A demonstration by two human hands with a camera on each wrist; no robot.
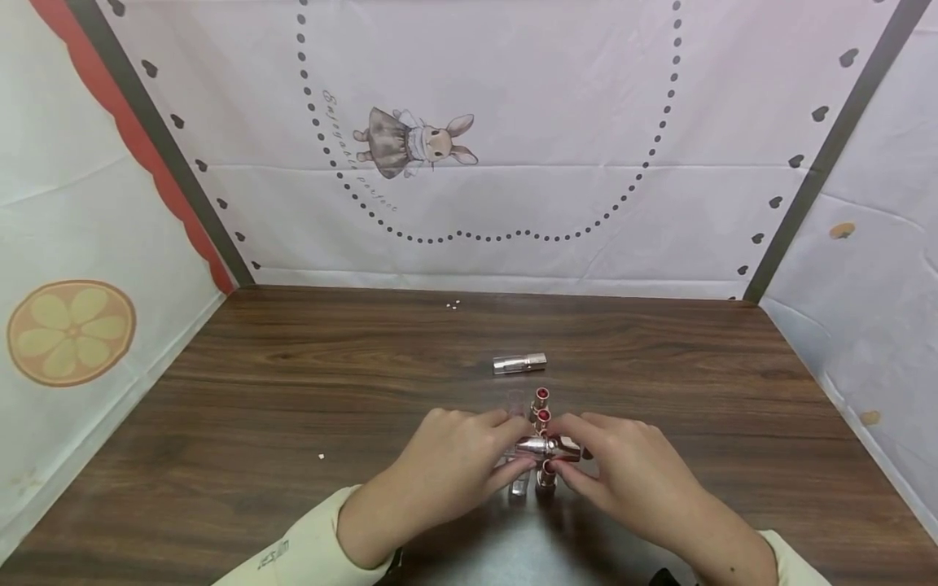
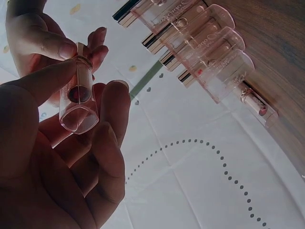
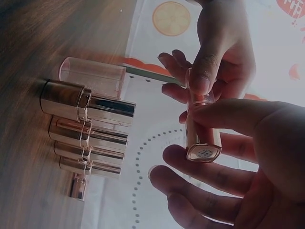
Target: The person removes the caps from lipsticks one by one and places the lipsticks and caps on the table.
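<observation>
A lipstick [image 1: 545, 447] with a clear cap is held level between both hands above the table. My left hand [image 1: 469, 452] pinches its clear-cap end between thumb and fingers; a dark red tip [image 2: 79, 94] shows inside the cap. My right hand [image 1: 623, 460] pinches the shiny rose-gold base [image 3: 204, 152]. Below and around the hands, several uncapped lipstick tubes [image 3: 88, 102] stand upright in a row. Beside them, to the left, is a row of clear pinkish caps [image 2: 233, 74]. The hands partly hide both rows in the head view.
Another capped lipstick [image 1: 519, 364] lies on its side behind the rows on the brown wooden table [image 1: 330, 350]. Small white bits [image 1: 453, 305] lie near the back edge, and one white speck [image 1: 321, 456] lies at left. Printed cloth walls [image 1: 550, 98] enclose the back and sides.
</observation>
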